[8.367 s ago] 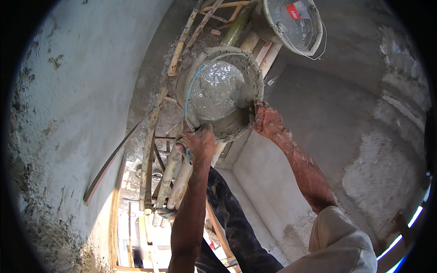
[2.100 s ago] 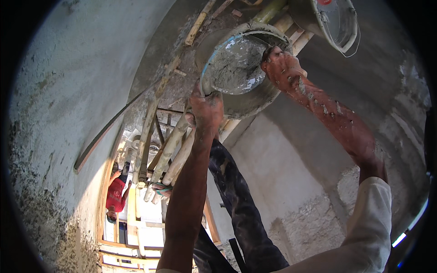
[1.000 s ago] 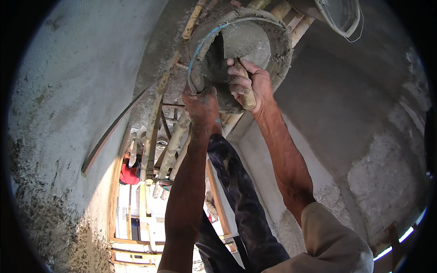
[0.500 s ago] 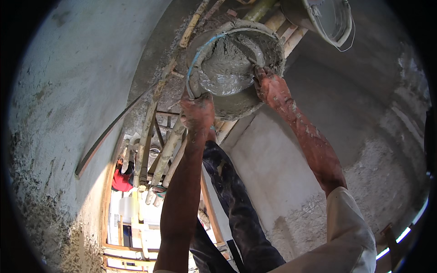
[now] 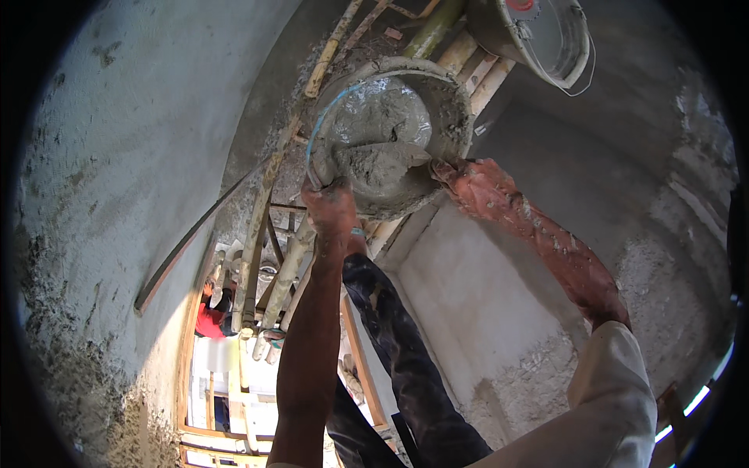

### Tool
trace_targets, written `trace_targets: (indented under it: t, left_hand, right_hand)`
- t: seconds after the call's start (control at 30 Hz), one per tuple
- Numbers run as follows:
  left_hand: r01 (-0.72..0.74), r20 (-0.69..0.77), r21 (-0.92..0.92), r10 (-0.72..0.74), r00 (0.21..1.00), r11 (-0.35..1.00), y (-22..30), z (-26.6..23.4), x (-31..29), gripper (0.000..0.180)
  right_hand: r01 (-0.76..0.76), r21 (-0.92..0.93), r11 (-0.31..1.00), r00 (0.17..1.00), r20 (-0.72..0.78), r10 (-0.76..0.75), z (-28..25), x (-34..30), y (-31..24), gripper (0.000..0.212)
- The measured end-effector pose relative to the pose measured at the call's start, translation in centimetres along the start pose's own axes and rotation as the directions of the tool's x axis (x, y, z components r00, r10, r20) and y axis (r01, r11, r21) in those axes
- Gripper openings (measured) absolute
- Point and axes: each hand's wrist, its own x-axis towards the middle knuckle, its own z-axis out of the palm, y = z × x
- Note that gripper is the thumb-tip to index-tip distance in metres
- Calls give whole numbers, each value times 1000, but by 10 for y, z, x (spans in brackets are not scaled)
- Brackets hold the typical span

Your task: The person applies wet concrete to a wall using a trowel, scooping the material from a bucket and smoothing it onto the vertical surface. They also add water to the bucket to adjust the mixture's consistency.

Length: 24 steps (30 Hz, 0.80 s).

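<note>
Ahead of me a round bucket (image 5: 462, 101), crusted with cement, holds wet grey mortar (image 5: 386, 101). A blue strip runs along its left rim. My left hand (image 5: 328, 207) is closed on the near left edge of the bucket. In my right hand (image 5: 480, 186), at the near right rim, is the handle end of a trowel (image 5: 382, 162). Its mortar-coated blade lies inside the bucket, pointing left, with a thick heap of mortar on it. Most of the handle is hidden in my fingers, which are smeared with mortar.
A second bucket (image 5: 538, 47) with a wire handle stands at the upper right. Bamboo and timber poles (image 5: 265, 210) form the scaffold beneath. A plastered wall (image 5: 140, 140) rises at left, with a long thin strip (image 5: 195, 226) against it. Far below left is a person in red (image 5: 211, 320).
My right hand has shifted right and slightly nearer. The trowel blade now shows across the bucket's near half, carrying mortar. My left hand keeps its grip as the view shifts slightly.
</note>
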Motion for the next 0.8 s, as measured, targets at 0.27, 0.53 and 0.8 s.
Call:
trace_targets:
  t: [0.27,0.53,0.8]
  left_hand:
    - [338,223,-436,-264,938,834,83,3,15,26]
    - [411,89,-127,-403,911,903,20,9,9,48]
    - [342,184,-397,-291,939,852,46,4,10,57]
  right_hand:
    - [-48,-83,995,991,123,58,8,45,38,15]
    - [287,-608,740,936,14,-352,-1,-2,26,24]
    - [-101,-652,752,984,47,173,-110,60,-27,28]
